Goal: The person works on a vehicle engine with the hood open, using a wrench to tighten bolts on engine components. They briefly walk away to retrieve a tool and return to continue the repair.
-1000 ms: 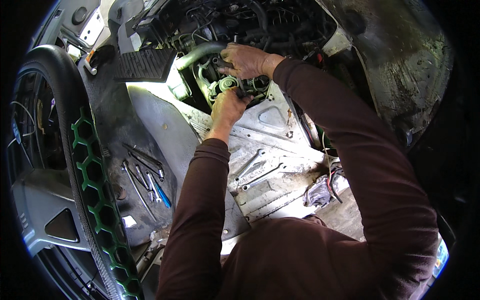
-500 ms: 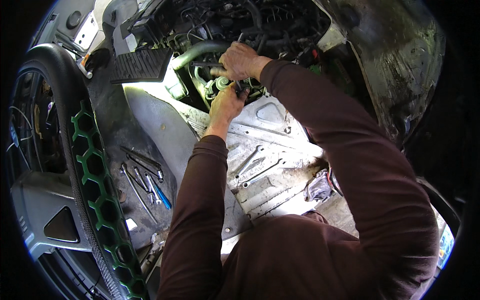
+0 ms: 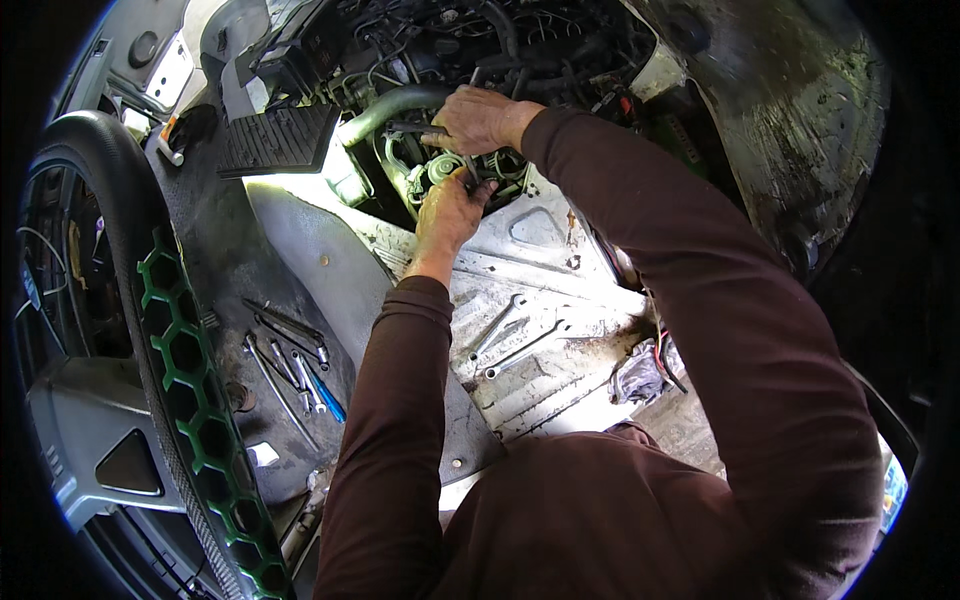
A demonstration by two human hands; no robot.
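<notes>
Two hands work under a car dashboard, above a bare metal floor pan.

Nearest, two spanners (image 3: 515, 338) lie on the floor pan (image 3: 560, 290), with loose hand tools (image 3: 290, 365) on the dark carpet beside the steering wheel (image 3: 150, 330). Farther in, the left hand (image 3: 447, 212) has its fingers curled onto a pale round fitting (image 3: 440, 168) among the wires. Just beyond, the right hand (image 3: 480, 120) is clamped around a thin dark tool (image 3: 412, 128) beside a grey hose (image 3: 390, 105).
</notes>
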